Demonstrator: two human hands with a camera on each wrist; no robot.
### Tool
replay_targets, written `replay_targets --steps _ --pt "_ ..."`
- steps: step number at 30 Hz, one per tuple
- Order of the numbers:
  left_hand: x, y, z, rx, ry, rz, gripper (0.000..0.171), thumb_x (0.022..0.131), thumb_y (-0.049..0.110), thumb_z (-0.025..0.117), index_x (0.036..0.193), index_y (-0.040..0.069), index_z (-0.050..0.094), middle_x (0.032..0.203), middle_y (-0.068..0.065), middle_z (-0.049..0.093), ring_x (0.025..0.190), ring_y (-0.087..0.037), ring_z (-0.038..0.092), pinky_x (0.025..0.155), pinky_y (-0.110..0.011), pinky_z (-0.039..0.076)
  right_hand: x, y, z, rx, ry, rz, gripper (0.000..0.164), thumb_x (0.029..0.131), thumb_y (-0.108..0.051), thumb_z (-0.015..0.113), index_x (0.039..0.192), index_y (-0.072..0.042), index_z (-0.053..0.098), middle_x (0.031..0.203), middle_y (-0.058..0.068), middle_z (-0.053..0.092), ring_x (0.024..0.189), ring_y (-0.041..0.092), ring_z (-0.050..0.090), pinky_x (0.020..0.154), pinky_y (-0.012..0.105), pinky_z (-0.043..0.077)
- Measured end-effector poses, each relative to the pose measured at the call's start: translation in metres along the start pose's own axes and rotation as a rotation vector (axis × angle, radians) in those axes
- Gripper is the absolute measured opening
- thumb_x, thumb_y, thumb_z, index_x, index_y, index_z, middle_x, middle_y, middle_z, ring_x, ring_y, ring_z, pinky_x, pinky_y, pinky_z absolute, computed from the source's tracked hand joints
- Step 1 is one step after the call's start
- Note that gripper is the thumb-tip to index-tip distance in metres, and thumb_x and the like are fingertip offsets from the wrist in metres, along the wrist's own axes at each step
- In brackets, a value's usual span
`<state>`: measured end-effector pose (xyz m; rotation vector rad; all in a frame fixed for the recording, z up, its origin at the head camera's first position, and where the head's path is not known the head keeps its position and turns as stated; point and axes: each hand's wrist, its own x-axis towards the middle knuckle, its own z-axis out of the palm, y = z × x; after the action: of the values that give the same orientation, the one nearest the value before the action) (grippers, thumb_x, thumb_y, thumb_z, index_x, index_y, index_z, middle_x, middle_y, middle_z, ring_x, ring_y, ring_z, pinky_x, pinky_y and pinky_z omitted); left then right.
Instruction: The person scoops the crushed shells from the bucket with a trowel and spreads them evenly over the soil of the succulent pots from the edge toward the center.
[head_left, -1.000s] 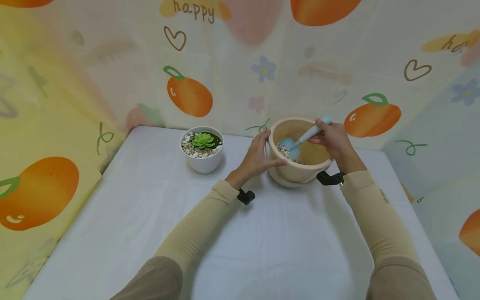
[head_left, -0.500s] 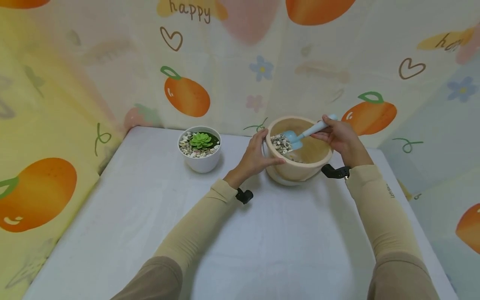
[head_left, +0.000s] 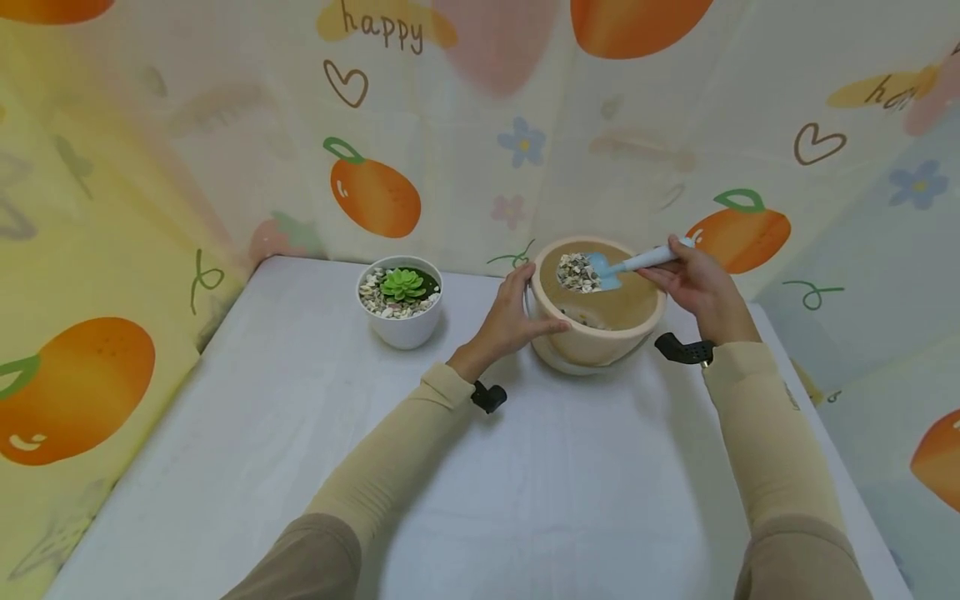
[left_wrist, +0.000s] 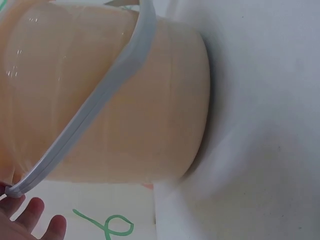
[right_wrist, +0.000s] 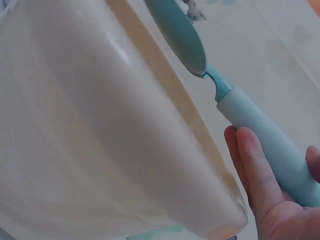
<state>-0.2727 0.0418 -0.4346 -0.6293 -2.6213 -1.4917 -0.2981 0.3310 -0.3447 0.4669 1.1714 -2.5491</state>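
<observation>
1. Head view: the bucket [head_left: 600, 346] stands by the far edge of the tabletop [head_left: 525, 492], nearer its far right corner than its far left one.
2. The right hand [head_left: 703, 287] pinches the handle of the scoop [head_left: 651, 257] between thumb and fingers. The blade lies over the bucket's mouth, heaped with gravel [head_left: 576, 272].
3. The left hand [head_left: 504, 321] is spread against the bucket's left side, thumb on the near part of the rim and fingers farther back. In the left wrist view its fingertips lie by the end of the bail [left_wrist: 95, 103]; how hard they press cannot be told.
4. The step in hand looks like lifting a scoopful of gravel from the bucket. A few stones show low inside its near wall; how much more lies there is hidden.
5. The pot [head_left: 408, 327], with its plant [head_left: 403, 284] and a bed of gravel, stands by the far edge, toward the far left corner, well apart from the scoop.
6. The next move probably calls for a level blade and a slow lift clear of the rim, since a tilt could spill stones. A steady left hand should stop the bucket shifting if the blade knocks it.
</observation>
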Motion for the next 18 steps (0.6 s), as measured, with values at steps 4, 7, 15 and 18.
replay_targets --steps 4,7,15,18 --pt "-0.003 0.003 0.001 -0.001 0.008 -0.008 0.108 0.071 0.042 0.086 0.152 0.004 0.025 0.158 -0.015 0.026 0.147 -0.029 0.026 0.119 -0.044 0.028 -0.002 0.001 -0.004 0.026 0.011 -0.024 0.015 0.096 -0.022 0.057 0.101 -0.008 0.054 0.085 0.02 0.072 0.081 0.031 0.072 0.08 0.044 0.057" --pt "-0.004 0.003 0.001 0.008 0.01 -0.008 0.108 0.072 0.043 0.085 0.152 0.003 0.025 0.157 -0.015 0.028 0.145 -0.029 0.028 0.119 -0.044 0.029 -0.005 0.003 -0.004 0.029 0.007 -0.069 0.015 0.096 -0.021 0.057 0.1 -0.007 0.054 0.083 0.019 0.072 0.08 0.031 0.072 0.071 0.043 0.06" --pt "-0.006 -0.002 -0.006 0.026 0.009 0.04 0.101 0.074 0.039 0.084 0.151 0.005 0.029 0.155 -0.012 0.034 0.144 -0.027 0.03 0.118 -0.043 0.03 -0.014 0.013 -0.004 -0.03 0.028 -0.226 0.018 0.095 -0.022 0.058 0.1 -0.005 0.057 0.082 0.015 0.073 0.08 0.027 0.073 0.068 0.038 0.06" --pt "-0.006 -0.003 -0.009 0.029 0.007 0.063 0.096 0.075 0.039 0.083 0.15 0.007 0.032 0.154 -0.011 0.036 0.144 -0.027 0.031 0.118 -0.043 0.03 -0.016 0.016 -0.003 -0.024 0.027 -0.262 0.018 0.095 -0.022 0.058 0.099 -0.004 0.058 0.081 0.015 0.073 0.079 0.027 0.073 0.068 0.037 0.06"
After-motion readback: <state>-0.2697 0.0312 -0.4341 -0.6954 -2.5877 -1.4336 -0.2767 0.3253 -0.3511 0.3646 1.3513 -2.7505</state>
